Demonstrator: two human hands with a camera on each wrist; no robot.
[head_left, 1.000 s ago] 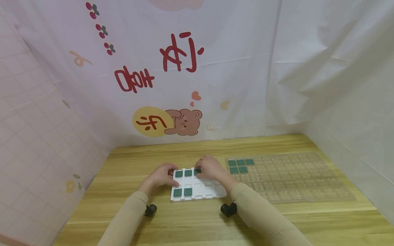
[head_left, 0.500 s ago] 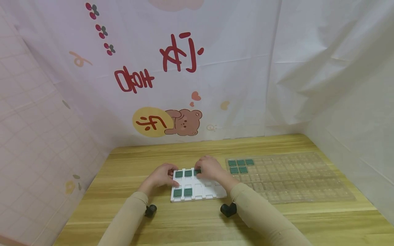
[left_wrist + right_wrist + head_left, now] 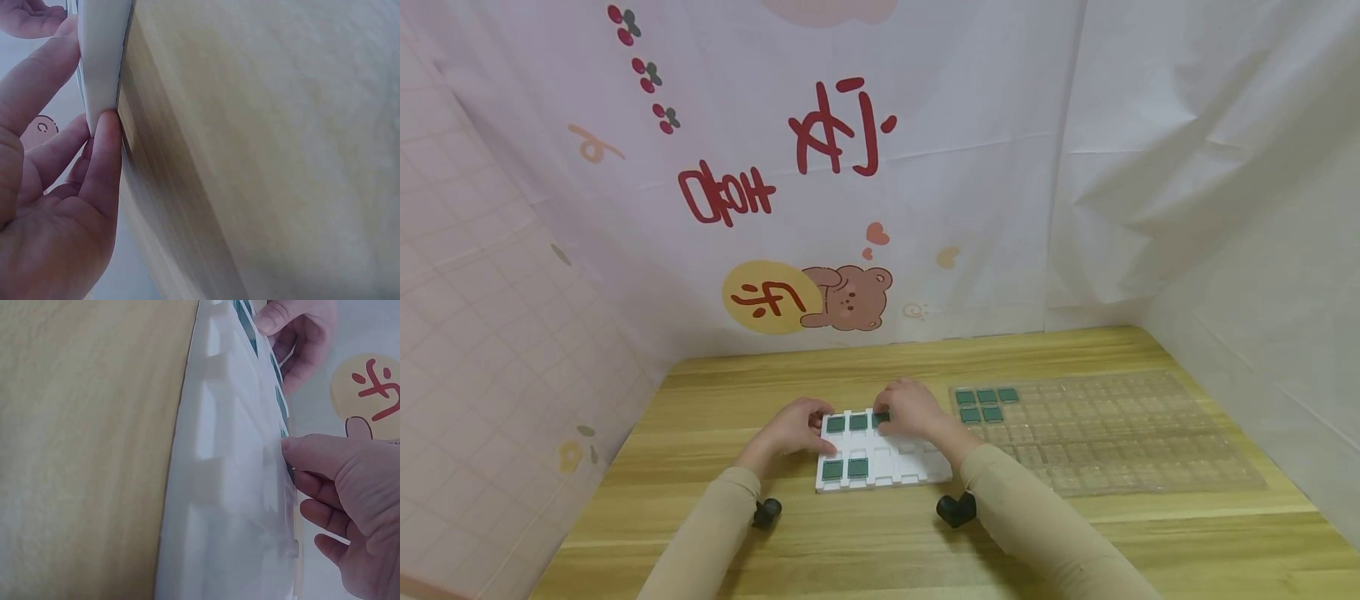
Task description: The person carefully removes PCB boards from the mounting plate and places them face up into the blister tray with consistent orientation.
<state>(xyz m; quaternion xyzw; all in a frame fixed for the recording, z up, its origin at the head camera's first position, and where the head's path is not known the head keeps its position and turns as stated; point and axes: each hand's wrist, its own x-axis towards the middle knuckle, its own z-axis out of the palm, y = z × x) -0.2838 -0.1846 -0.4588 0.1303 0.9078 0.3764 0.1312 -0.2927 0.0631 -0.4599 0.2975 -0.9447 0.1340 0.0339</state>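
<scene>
A white slotted tray (image 3: 912, 464) lies on the wooden table, several square green chips (image 3: 833, 470) seated in its left part. My left hand (image 3: 793, 427) holds the tray's left end, with fingertips against its edge in the left wrist view. Over the far row, my right hand (image 3: 916, 411) pinches a green chip (image 3: 881, 419) at the third slot from the left. Fingers and thumb hide most of that chip. In the right wrist view the thumb (image 3: 312, 452) and forefinger meet at the tray's far side.
Right of the white tray lies a large clear plastic tray (image 3: 1112, 433) with many pockets; several green chips (image 3: 987, 397) sit in its far left corner. Black devices (image 3: 767, 513) show beneath both wrists. A printed white curtain (image 3: 970, 192) stands behind the table.
</scene>
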